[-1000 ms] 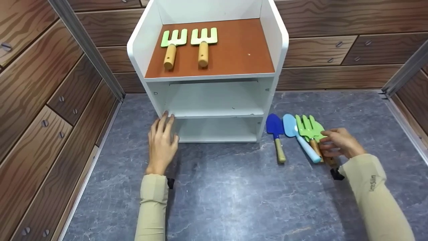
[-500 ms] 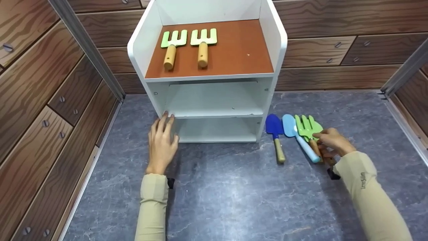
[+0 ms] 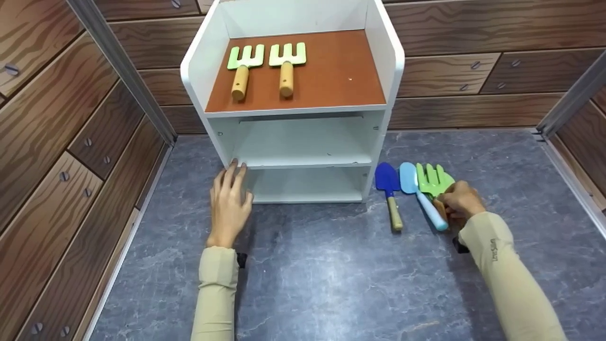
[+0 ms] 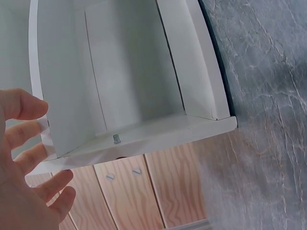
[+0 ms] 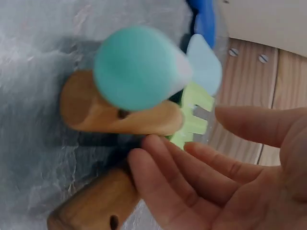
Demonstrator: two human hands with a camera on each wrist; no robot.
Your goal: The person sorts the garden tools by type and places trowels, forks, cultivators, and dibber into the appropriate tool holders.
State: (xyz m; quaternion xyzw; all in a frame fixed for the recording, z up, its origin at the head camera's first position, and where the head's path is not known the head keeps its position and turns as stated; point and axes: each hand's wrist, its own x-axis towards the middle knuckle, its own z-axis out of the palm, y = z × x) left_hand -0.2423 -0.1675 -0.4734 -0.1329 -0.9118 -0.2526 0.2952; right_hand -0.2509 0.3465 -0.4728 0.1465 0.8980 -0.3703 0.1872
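My left hand [image 3: 229,206] rests with extended fingers on the left front edge of the white shelf unit [image 3: 307,111]; the left wrist view shows its fingers by a shelf board's end. On the floor to the right, my right hand [image 3: 461,201] is at the wooden handle of a green hand fork [image 3: 428,180]. In the right wrist view its fingertips touch near that handle [image 5: 158,122], the thumb held apart. A second wooden handle [image 5: 98,201] lies below the fingers; a green blade partly hidden behind the fork lies beside it. A light blue trowel [image 3: 431,208] lies immediately left.
A dark blue trowel [image 3: 388,177] lies beside the unit's right side. Two pale green hand forks, one on the left [image 3: 240,78] and one on the right [image 3: 287,71], lie on the brown top board. Wood-patterned walls [image 3: 473,76] enclose the grey floor [image 3: 307,284].
My right hand has moved left and closer to the green fork's handle, its fingers drawing in around it. The left hand has stayed in place, and the tools have not visibly moved.
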